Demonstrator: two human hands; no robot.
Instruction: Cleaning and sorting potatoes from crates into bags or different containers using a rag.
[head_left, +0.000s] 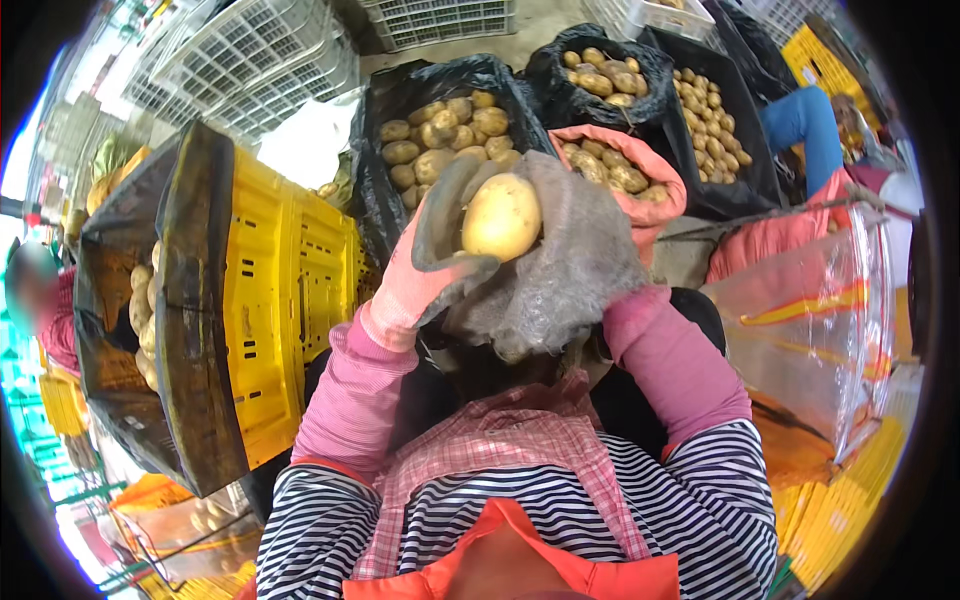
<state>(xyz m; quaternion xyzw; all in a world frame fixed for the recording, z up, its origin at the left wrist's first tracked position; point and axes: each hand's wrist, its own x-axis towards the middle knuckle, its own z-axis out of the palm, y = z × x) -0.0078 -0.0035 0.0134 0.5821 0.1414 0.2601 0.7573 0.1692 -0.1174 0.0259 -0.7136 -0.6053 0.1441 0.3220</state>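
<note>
A pale, smooth potato (502, 217) rests in my left hand (412, 277), which wears a pink glove with a grey coated palm. The fingers and thumb curl around it. A fuzzy grey cloth (574, 255) drapes over my right hand and presses against the potato's right side. Only the pink sleeve (671, 360) on that arm shows clearly, as the fingers are hidden under the cloth. Beyond my hands, a black-lined container (371, 176) holds soil-marked potatoes. An open pink sack (667, 169) of potatoes stands to its right.
At my left stands a yellow plastic crate (277, 300) beside a black-lined bin with pale potatoes (142, 307). Further off are a black bag (540, 75) and a black-lined container (754, 187), both with potatoes. A clear plastic bag (802, 330) is at right. White crates (247, 60) stack behind.
</note>
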